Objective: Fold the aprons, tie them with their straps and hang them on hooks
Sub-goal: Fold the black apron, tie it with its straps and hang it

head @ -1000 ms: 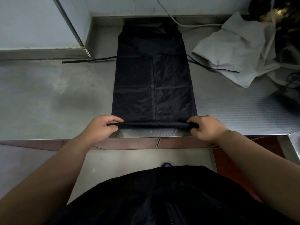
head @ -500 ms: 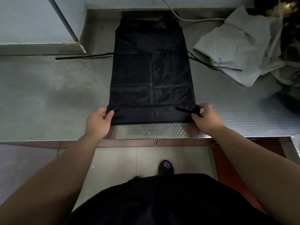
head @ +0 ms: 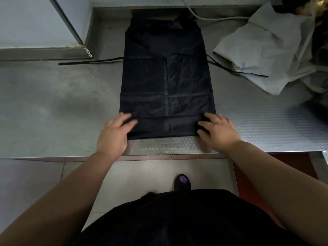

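The metal surface (head: 53, 112) stretches far beyond the fingers on every side, and it gives a flat, hard base, which is surely why the folding is done here. The black apron (head: 166, 82) lies on it as a long narrow strip that runs straight away from the fingers toward the wall, already folded lengthwise, so that it can be folded up from the near end. A heap of white cloth (head: 266, 55), perhaps more aprons, waits well beyond the right fingers, to their right. The left hand (head: 113, 134) and the right hand (head: 218, 132) are at the two ends of the near fold (head: 166, 126), a band turned over onto the apron, which lies between them. The fingers (head: 211, 116) of both hands are spread and rather flat on the cloth, not clenched. I judge that they press the fold to keep it sharp and even; the left ones are a little blurred. The two straps, left (head: 88, 61) and right (head: 230, 71), stick out sideways far ahead of the fingers, probably left free for the tying that comes later.
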Demonstrator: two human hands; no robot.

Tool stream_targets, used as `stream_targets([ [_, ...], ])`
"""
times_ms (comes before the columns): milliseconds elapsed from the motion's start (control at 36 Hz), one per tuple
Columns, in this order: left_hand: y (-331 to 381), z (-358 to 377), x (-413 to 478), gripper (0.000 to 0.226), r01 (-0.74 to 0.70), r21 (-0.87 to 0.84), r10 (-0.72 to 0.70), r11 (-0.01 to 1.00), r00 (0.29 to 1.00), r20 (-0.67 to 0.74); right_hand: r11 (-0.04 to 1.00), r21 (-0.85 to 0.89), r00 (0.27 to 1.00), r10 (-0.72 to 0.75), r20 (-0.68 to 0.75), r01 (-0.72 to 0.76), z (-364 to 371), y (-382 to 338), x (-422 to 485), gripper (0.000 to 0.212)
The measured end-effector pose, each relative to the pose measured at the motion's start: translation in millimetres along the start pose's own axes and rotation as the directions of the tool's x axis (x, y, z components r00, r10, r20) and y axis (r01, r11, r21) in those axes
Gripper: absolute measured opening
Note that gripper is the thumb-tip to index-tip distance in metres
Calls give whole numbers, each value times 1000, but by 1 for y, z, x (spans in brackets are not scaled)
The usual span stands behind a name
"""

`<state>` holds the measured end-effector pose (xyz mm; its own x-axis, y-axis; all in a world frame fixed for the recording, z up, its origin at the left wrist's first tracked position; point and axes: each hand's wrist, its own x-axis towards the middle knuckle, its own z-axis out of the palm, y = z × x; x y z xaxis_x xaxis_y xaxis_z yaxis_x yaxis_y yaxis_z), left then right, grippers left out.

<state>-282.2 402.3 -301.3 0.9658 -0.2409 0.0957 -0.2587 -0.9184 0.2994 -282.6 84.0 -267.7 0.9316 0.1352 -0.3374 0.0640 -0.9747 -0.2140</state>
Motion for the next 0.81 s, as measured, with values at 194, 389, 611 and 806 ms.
stream_targets([
  [194, 5, -25, 2, 97, 49, -29, -34, 998, 920, 391, 993, -122, 988, 15, 157, 4, 0, 5, 3, 67],
  [389, 9, -26, 6, 66, 44, -42, -27, 998, 938, 346, 998, 66, 1000, 16, 24, -18, 7, 6, 10, 41],
  [611, 4, -43, 3, 25, 363, -317, -264, 876, 912, 313, 992, 129, 991, -2, 133, -16, -9, 14, -14, 55],
  [806, -1, -45, 5, 10, 578, -541, -421, 611, 816, 397, 915, 390, 992, 124, -18, -107, -7, 16, -14, 20],
])
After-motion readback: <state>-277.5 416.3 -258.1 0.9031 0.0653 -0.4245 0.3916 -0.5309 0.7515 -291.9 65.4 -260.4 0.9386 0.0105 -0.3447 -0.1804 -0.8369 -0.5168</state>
